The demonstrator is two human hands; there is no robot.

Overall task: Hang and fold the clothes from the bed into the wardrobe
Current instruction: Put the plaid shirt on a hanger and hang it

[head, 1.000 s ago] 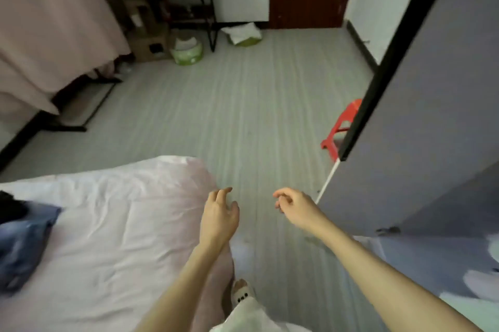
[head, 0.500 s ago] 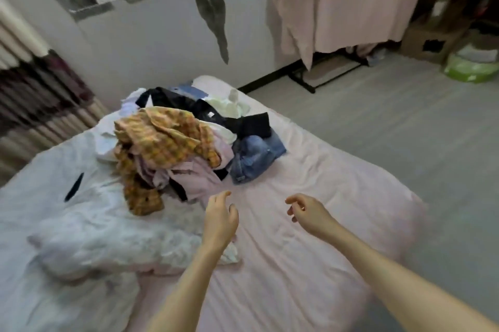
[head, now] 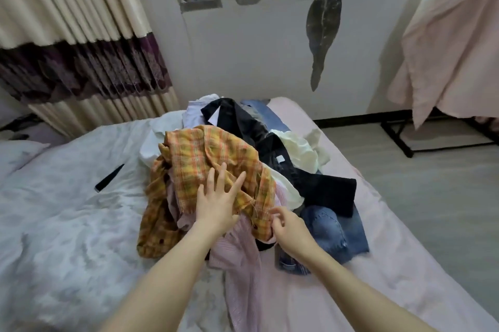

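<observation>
On the far left, curtain (head: pixel 67 42) hangs behind the bed (head: pixel 54 210); a black strip (head: pixel 109 177) lies on the white quilt. Mid-bed: clothes pile (head: pixel 270 169), plaid shirt (head: pixel 205 159) on top, pink shirt (head: pixel 240 258) under it trailing toward the camera. Left hand (head: pixel 216 204) flat on the plaid shirt, fingers spread, grip open. Right hand (head: pixel 290 229) pinches the plaid shirt's lower edge, grip closed on it. Right of that: black garment (head: pixel 318 183), jeans (head: pixel 332 229). Far right, pink sheet (head: pixel 453 42) hangs by the window wall.
</observation>
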